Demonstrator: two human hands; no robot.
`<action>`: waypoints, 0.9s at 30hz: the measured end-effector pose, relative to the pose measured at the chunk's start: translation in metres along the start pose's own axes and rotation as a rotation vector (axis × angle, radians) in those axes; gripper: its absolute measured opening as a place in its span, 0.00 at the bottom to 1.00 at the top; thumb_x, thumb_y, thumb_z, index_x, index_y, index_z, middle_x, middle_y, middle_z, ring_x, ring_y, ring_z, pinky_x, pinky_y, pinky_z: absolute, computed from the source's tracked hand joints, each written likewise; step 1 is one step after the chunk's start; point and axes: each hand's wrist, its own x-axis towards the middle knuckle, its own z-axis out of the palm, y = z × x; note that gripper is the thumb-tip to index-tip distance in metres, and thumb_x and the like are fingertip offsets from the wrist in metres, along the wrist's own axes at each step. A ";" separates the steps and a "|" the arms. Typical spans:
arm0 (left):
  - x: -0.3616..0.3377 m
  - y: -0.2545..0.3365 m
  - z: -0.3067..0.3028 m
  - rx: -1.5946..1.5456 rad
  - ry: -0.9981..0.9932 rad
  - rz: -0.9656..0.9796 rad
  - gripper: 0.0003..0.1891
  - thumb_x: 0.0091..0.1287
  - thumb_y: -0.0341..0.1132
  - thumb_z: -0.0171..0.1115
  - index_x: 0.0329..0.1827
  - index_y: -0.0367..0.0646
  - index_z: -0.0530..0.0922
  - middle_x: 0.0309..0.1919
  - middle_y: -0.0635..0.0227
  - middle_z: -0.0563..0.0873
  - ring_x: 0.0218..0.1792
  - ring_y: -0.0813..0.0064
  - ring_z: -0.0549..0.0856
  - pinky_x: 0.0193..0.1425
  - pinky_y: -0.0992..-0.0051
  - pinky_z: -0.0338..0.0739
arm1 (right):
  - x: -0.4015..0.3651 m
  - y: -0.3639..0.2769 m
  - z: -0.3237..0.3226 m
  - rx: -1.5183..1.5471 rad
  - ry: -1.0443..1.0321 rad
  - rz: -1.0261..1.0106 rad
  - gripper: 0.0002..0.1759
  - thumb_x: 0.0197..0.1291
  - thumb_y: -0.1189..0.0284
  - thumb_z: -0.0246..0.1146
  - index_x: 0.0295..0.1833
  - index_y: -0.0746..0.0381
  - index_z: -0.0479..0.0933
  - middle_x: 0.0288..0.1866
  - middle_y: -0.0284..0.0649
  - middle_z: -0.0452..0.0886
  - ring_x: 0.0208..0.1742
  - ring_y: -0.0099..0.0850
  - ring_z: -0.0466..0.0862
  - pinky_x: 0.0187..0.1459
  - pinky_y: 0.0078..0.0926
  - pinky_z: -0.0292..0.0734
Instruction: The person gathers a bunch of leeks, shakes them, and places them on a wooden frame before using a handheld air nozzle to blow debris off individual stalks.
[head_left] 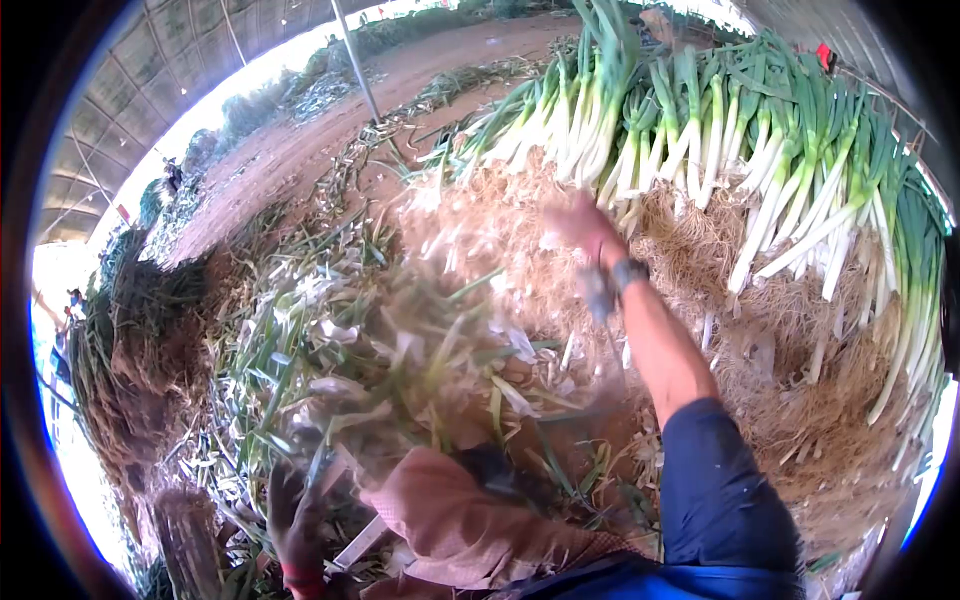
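My right hand [582, 226], smeared by motion, is at the root ends of an upright bunch of green-leaved, white-stemmed leeks [590, 120]. Whether its fingers grip the bunch is unclear. A dark band [630, 271] circles that wrist, and a blurred dark object [597, 292] hangs beside it. At the lower left, my left hand [297, 520] wears a dark glove with a red cuff. Its fingers look apart, with nothing clearly held, beside a heap of cut leaves and peelings [330, 350].
A long row of leeks [790, 160] with tangled roots [690, 240] curves along the back and right. More dark green stalks [95, 330] are piled at the far left. A metal pole [357, 60] stands at the back. My clothed leg [470, 510] is at the bottom.
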 end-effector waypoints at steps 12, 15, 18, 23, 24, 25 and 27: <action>-0.211 -0.177 -0.169 0.491 0.441 -0.369 0.32 0.77 0.37 0.69 0.80 0.31 0.72 0.74 0.55 0.81 0.71 0.60 0.80 0.76 0.63 0.74 | -0.226 0.329 0.212 -0.729 -0.880 0.116 0.29 0.62 0.48 0.64 0.48 0.65 0.90 0.48 0.60 0.90 0.52 0.56 0.91 0.57 0.51 0.84; -0.238 -0.225 -0.173 0.509 0.596 -0.278 0.32 0.79 0.38 0.67 0.79 0.27 0.71 0.77 0.56 0.77 0.73 0.63 0.77 0.81 0.64 0.68 | -0.259 0.361 0.221 -0.798 -0.957 0.172 0.30 0.61 0.49 0.65 0.51 0.66 0.90 0.52 0.62 0.90 0.55 0.56 0.91 0.59 0.51 0.84; -0.235 -0.212 -0.161 0.326 0.651 -0.346 0.32 0.79 0.40 0.66 0.79 0.27 0.71 0.76 0.53 0.78 0.73 0.62 0.77 0.81 0.64 0.67 | -0.275 0.390 0.226 -0.810 -0.927 0.221 0.30 0.61 0.50 0.65 0.52 0.67 0.90 0.54 0.63 0.89 0.57 0.58 0.90 0.61 0.52 0.84; -0.235 -0.212 -0.164 0.434 0.669 -0.427 0.31 0.80 0.41 0.66 0.79 0.27 0.72 0.75 0.53 0.79 0.71 0.64 0.78 0.80 0.65 0.69 | -0.265 0.475 0.246 -0.823 -0.847 0.254 0.30 0.62 0.50 0.65 0.53 0.67 0.89 0.53 0.63 0.89 0.58 0.59 0.89 0.61 0.52 0.84; -0.233 -0.206 -0.158 0.427 0.692 -0.449 0.32 0.81 0.41 0.65 0.79 0.27 0.72 0.75 0.53 0.79 0.71 0.64 0.78 0.80 0.65 0.69 | -0.255 0.475 0.248 -0.869 -0.852 0.254 0.29 0.62 0.51 0.65 0.53 0.67 0.89 0.53 0.63 0.89 0.58 0.59 0.89 0.61 0.52 0.84; -0.232 -0.202 -0.156 0.424 0.715 -0.474 0.32 0.81 0.41 0.65 0.79 0.27 0.71 0.75 0.53 0.78 0.71 0.64 0.78 0.80 0.65 0.69 | -0.249 0.472 0.250 -0.913 -0.861 0.256 0.28 0.63 0.52 0.65 0.52 0.66 0.89 0.53 0.63 0.89 0.58 0.59 0.89 0.61 0.52 0.84; -0.233 -0.200 -0.158 0.425 0.710 -0.517 0.32 0.81 0.42 0.64 0.79 0.27 0.71 0.75 0.53 0.78 0.71 0.64 0.78 0.80 0.65 0.68 | -0.239 0.451 0.252 -0.852 -0.811 0.298 0.27 0.64 0.53 0.64 0.52 0.66 0.89 0.52 0.63 0.89 0.56 0.59 0.89 0.60 0.53 0.84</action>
